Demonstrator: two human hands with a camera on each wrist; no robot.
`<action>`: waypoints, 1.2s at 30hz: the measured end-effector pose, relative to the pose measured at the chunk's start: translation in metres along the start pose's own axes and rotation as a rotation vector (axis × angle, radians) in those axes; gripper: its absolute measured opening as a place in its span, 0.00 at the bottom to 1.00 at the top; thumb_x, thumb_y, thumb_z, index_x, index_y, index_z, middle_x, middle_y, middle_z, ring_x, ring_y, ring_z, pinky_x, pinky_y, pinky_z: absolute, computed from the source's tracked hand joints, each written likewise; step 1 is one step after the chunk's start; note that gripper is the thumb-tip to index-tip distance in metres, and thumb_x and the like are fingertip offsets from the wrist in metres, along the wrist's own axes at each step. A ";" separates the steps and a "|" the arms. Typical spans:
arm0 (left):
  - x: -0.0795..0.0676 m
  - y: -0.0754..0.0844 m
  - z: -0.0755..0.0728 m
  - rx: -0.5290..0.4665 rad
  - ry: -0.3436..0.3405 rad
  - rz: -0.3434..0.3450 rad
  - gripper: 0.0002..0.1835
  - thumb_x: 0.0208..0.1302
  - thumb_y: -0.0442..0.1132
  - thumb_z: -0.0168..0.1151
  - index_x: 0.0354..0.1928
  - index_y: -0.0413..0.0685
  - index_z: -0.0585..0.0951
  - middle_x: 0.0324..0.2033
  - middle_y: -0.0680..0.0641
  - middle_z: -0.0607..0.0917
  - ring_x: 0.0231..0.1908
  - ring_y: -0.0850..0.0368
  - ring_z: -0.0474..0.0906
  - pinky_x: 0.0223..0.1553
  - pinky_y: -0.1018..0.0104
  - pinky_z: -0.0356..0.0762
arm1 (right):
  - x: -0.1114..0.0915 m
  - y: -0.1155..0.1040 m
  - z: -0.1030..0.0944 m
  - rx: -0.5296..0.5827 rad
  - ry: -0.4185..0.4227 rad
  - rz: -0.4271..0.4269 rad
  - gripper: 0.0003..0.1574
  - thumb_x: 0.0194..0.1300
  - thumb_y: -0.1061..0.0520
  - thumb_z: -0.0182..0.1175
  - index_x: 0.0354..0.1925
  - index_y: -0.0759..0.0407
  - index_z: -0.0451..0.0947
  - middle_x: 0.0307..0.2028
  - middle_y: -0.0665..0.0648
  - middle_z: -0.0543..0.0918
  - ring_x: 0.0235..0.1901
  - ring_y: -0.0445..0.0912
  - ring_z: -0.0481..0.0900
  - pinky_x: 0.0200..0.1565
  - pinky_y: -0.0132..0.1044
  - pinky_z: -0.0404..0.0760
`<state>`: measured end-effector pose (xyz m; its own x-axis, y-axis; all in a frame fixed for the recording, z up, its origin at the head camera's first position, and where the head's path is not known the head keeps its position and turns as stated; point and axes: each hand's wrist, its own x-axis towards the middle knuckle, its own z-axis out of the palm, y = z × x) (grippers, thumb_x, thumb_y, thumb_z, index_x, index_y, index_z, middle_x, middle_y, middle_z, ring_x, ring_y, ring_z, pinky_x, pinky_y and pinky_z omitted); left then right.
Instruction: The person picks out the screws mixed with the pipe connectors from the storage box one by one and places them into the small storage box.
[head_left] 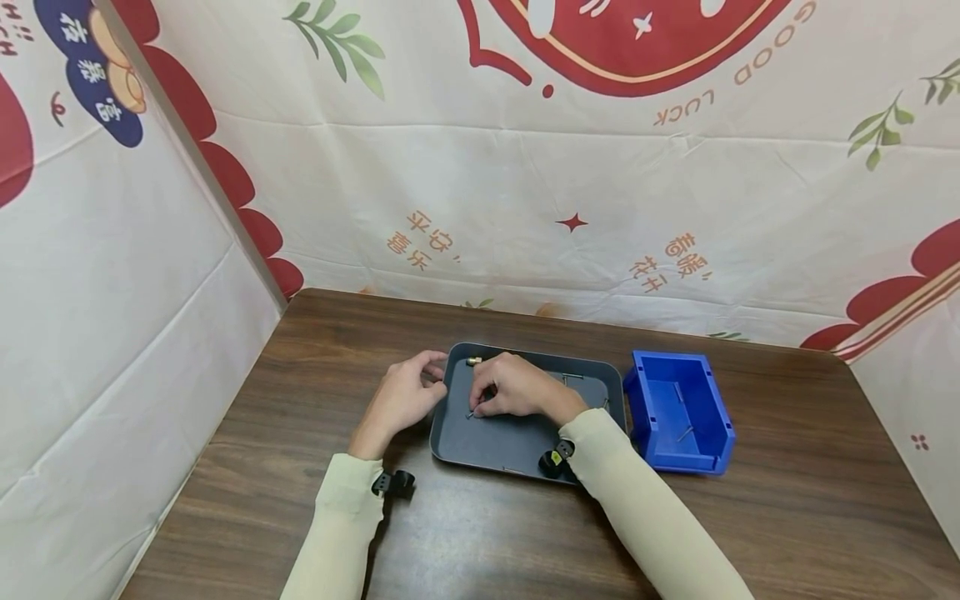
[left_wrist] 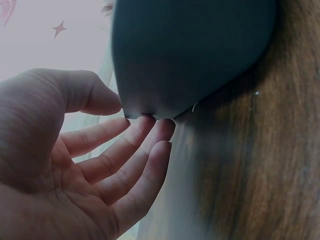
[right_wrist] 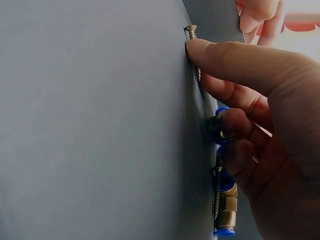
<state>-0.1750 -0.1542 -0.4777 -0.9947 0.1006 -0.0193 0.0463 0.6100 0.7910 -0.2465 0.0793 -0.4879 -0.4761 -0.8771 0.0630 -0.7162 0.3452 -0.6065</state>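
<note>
My right hand (head_left: 517,387) reaches over a dark grey tray (head_left: 480,442). Its thumb and index finger pinch a small screw (right_wrist: 191,31) with a flared head, low over the tray floor. Beneath the curled other fingers lie brass fittings (right_wrist: 228,207) with blue rings and another threaded screw (right_wrist: 216,195). At the tray's left side rests my left hand (head_left: 401,396), its relaxed fingers (left_wrist: 145,165) and thumb touching the tray's edge. More thin screws (head_left: 572,376) lie toward the tray's back right, and one (head_left: 513,472) lies by the front wall.
Just right of the tray stands a blue open-front bin (head_left: 720,458) with a couple of thin screws (head_left: 685,434) inside. The brown wooden table (head_left: 465,542) meets a printed white cloth (head_left: 510,192) at the back.
</note>
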 end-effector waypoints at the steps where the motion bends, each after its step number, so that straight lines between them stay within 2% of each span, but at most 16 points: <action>1: 0.000 0.000 0.000 0.000 0.000 0.001 0.27 0.67 0.33 0.66 0.69 0.46 0.85 0.49 0.45 0.91 0.46 0.50 0.89 0.51 0.49 0.86 | 0.000 0.000 0.000 0.000 -0.003 0.002 0.07 0.67 0.61 0.78 0.34 0.48 0.94 0.35 0.41 0.84 0.33 0.36 0.78 0.39 0.35 0.81; 10: -0.001 -0.001 0.000 -0.003 -0.009 -0.010 0.26 0.69 0.33 0.65 0.69 0.47 0.84 0.50 0.45 0.90 0.47 0.50 0.89 0.51 0.48 0.86 | -0.002 0.002 0.000 -0.006 -0.017 0.020 0.12 0.69 0.62 0.73 0.33 0.43 0.89 0.34 0.38 0.83 0.32 0.36 0.77 0.38 0.35 0.79; 15: -0.001 0.000 0.001 -0.003 -0.009 -0.012 0.26 0.69 0.33 0.65 0.69 0.47 0.84 0.50 0.45 0.90 0.47 0.49 0.89 0.51 0.48 0.86 | -0.005 0.005 -0.002 0.053 0.038 0.025 0.11 0.68 0.63 0.70 0.34 0.45 0.88 0.30 0.38 0.84 0.27 0.36 0.77 0.33 0.34 0.77; 23: 0.000 0.000 0.001 -0.005 -0.005 -0.003 0.27 0.68 0.33 0.65 0.69 0.46 0.84 0.49 0.45 0.90 0.46 0.49 0.89 0.50 0.48 0.86 | -0.010 0.003 -0.013 0.119 0.122 0.021 0.11 0.67 0.66 0.69 0.36 0.49 0.90 0.28 0.41 0.83 0.25 0.38 0.75 0.31 0.35 0.75; 29: 0.001 -0.001 0.002 0.004 -0.003 -0.007 0.27 0.69 0.34 0.65 0.69 0.47 0.84 0.49 0.45 0.90 0.46 0.50 0.89 0.50 0.48 0.86 | -0.017 0.003 -0.020 0.144 0.183 -0.004 0.11 0.67 0.68 0.69 0.38 0.51 0.90 0.33 0.42 0.86 0.27 0.39 0.77 0.33 0.36 0.78; 36: 0.000 0.000 0.001 0.007 -0.007 -0.007 0.27 0.69 0.33 0.65 0.70 0.47 0.84 0.49 0.45 0.90 0.47 0.49 0.89 0.51 0.48 0.86 | -0.030 -0.001 -0.032 0.209 0.254 0.016 0.09 0.67 0.69 0.69 0.40 0.57 0.91 0.37 0.46 0.86 0.29 0.44 0.78 0.34 0.37 0.78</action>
<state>-0.1750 -0.1531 -0.4787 -0.9944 0.1018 -0.0290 0.0401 0.6163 0.7865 -0.2479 0.1155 -0.4634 -0.6171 -0.7520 0.2316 -0.6002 0.2595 -0.7566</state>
